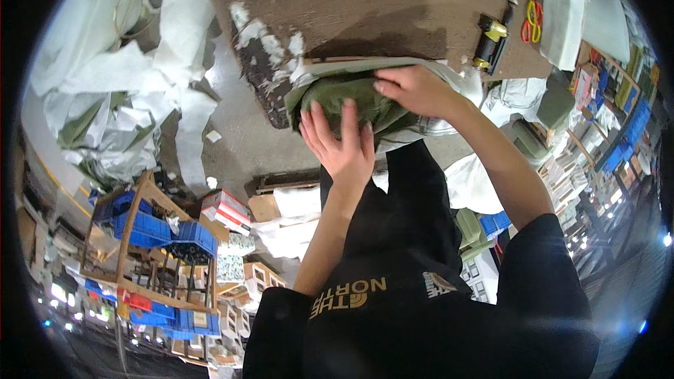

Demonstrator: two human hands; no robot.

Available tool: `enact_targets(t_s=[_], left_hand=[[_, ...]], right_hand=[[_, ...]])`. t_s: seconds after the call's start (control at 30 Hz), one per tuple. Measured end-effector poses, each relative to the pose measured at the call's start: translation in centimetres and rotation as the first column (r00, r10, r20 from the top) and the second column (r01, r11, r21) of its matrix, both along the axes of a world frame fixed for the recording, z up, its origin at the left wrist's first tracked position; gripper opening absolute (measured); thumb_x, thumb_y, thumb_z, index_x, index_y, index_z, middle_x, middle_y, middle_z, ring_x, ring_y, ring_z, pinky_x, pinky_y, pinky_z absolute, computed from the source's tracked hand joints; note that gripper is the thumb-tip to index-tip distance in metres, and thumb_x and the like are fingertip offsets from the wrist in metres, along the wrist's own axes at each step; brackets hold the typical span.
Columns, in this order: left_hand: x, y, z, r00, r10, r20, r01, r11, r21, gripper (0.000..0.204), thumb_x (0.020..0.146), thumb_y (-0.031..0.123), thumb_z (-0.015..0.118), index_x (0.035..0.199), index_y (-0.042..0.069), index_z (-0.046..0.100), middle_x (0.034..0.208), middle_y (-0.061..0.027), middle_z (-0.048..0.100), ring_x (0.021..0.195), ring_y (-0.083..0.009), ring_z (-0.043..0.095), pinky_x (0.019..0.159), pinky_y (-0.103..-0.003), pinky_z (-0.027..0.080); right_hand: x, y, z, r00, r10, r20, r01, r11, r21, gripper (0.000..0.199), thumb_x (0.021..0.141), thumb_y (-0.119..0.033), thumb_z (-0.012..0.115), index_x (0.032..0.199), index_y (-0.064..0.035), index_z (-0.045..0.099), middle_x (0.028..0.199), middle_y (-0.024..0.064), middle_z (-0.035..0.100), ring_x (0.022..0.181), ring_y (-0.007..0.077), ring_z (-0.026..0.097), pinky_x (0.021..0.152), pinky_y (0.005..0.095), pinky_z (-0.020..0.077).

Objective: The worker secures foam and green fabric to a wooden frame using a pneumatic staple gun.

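— Where was the green cloth (351, 102)?
— At the table (365, 7) edge, its length running left to right. Both hands lay flat and open on it: left hand (342, 142) nearer, right hand (414, 89) beyond.

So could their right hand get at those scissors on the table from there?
Probably yes: the right hand rests on the green cloth at the table edge, and bare tabletop lies between it and the scissors, past the tape dispenser.

My brown worktable (365, 0): green cloth bundle (344, 98) at edge, scissors (531, 21), white sheets (562, 17), black-yellow tool (491, 42).
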State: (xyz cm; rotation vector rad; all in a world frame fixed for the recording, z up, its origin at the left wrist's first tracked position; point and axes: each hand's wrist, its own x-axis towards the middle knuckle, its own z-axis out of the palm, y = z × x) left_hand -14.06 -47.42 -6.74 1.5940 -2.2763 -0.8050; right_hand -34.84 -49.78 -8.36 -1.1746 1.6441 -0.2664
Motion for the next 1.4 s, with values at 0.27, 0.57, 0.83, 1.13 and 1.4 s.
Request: enact_targets(t_s=[0.27, 0.57, 0.83, 1.13, 1.4], left_hand=[[-0.9, 0.0, -1.7, 0.788, -0.613, 0.052, 0.615, 0.783, -0.087, 0.043, 0.077, 0.032, 0.06, 0.115, 0.01, 0.064, 0.131, -0.0074, 0.053, 0.127, -0.0288, 0.045, 0.106, -0.059, 0.026], [-12.8, 2.4, -2.5, 0.389, -0.918, -0.078, 0.917, 0.377, 0.133, 0.033, 0.08, 0.023, 0.056, 0.106, 0.004, 0.065, 0.109, -0.015, 0.062, 0.101, -0.0294, 0.06, 0.09, -0.046, 0.046], [-12.3, 4.5, -4.3, 0.866, -0.26, -0.428, 0.501, 0.438, 0.747, 0.033, 0.092, 0.02, 0.057, 0.121, 0.004, 0.058, 0.123, -0.0086, 0.059, 0.109, -0.0238, 0.057, 0.095, -0.038, 0.045], [-12.1, 0.7, 1.2, 0.992, -0.111, 0.064, -0.063, 0.018, 0.998, 0.059, 0.088, 0.032, 0.065, 0.14, 0.015, 0.044, 0.097, -0.002, 0.063, 0.076, -0.014, 0.061, 0.054, -0.031, 0.051], [-8.6, 0.6, -3.7, 0.942, -0.093, -0.323, 0.309, -0.139, 0.941, 0.046, 0.095, 0.028, 0.056, 0.134, 0.004, 0.047, 0.107, -0.0084, 0.06, 0.095, -0.0142, 0.056, 0.077, -0.029, 0.051]], right_hand=[[2.0, 4.2, 10.3, 0.831, 0.396, -0.39, -0.505, 0.831, -0.232, 0.031, 0.079, -0.024, 0.068, 0.098, -0.0018, 0.059, 0.107, 0.0118, 0.061, 0.1, 0.0256, 0.06, 0.083, 0.0387, 0.049], [-2.4, 13.7, 13.6, 0.883, -0.429, 0.189, 0.465, 0.853, -0.236, 0.007, 0.084, -0.01, 0.067, 0.089, -0.0052, 0.063, 0.074, 0.009, 0.059, 0.066, 0.0218, 0.059, 0.065, 0.0344, 0.0471], [5.3, 18.3, 9.9, 0.401, -0.895, 0.196, 0.851, 0.443, 0.282, 0.073, 0.076, -0.023, 0.08, 0.129, -0.0013, 0.036, 0.109, 0.0132, 0.057, 0.096, 0.0216, 0.06, 0.082, 0.034, 0.05], [6.8, 17.1, 9.0, 0.211, -0.881, 0.423, 0.909, 0.336, 0.248, 0.094, 0.078, -0.023, 0.076, 0.148, 0.0005, 0.017, 0.125, 0.023, 0.051, 0.111, 0.035, 0.056, 0.095, 0.0394, 0.0453], [7.7, 13.2, 8.5, -0.041, -0.956, 0.292, 0.921, 0.077, 0.382, 0.08, 0.08, -0.01, 0.068, 0.146, -0.0034, 0.023, 0.127, 0.0242, 0.052, 0.108, 0.0359, 0.059, 0.094, 0.039, 0.046]])
